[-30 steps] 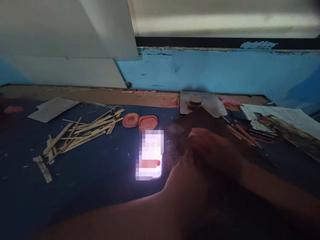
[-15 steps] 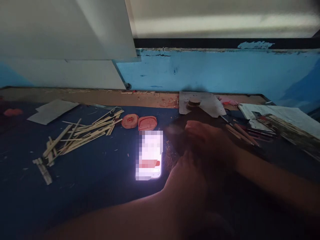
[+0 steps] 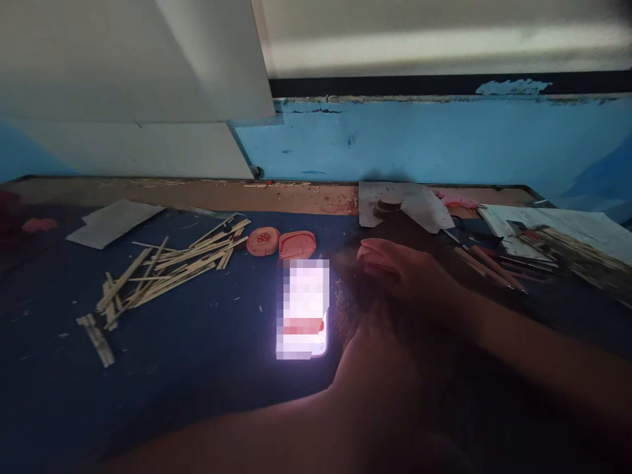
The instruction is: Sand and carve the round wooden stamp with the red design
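Head view: my right hand (image 3: 407, 273) has slid farther and leftward over the dark workpiece (image 3: 390, 230) right of the lit phone (image 3: 302, 308), so the work there seems ongoing; its fingers (image 3: 375, 253) curl on it, any grip hidden, and my nearer left hand (image 3: 380, 368) is too shadowed to read.

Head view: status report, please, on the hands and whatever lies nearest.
Right hand curled, grip too dark to tell. Left hand just below it, shadowed. Lit phone close on their left.
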Action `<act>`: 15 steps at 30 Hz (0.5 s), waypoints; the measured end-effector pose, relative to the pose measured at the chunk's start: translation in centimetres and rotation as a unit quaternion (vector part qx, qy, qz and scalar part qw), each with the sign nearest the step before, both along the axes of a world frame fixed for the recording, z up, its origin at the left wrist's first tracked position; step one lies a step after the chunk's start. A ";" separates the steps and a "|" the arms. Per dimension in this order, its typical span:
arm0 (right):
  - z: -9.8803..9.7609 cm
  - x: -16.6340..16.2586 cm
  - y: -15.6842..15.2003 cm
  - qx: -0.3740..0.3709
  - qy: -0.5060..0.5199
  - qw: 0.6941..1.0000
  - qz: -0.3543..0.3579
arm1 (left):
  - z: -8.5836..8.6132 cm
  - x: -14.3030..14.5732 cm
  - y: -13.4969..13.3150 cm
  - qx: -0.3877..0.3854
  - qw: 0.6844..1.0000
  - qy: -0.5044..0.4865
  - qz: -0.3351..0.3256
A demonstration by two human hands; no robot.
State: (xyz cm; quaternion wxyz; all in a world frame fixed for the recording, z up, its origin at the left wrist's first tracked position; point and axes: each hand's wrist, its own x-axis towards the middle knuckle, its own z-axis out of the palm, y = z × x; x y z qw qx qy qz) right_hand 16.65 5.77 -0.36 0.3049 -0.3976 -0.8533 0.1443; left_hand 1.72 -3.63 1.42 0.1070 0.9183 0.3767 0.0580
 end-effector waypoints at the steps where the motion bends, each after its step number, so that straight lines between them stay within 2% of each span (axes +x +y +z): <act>1: 0.0 0.2 0.4 0.001 -0.006 1.000 -0.014 | 0.0 0.1 0.1 -0.001 1.000 -0.002 0.006; 7: 0.5 0.2 0.5 -0.016 -0.012 0.999 -0.033 | -1.1 -0.1 -0.3 -0.004 1.000 0.019 -0.005; 11: 0.5 -0.3 -0.5 -0.047 -0.013 0.999 0.010 | -1.8 -0.3 -0.6 0.003 1.000 0.016 -0.014; 13: 0.4 -0.2 -0.6 -0.034 -0.030 0.999 0.022 | -2.0 -0.2 -0.6 0.006 1.000 0.015 -0.011; 15: 0.3 0.0 -0.4 0.002 -0.044 0.999 -0.003 | -2.3 0.0 -0.7 0.011 1.000 0.014 -0.001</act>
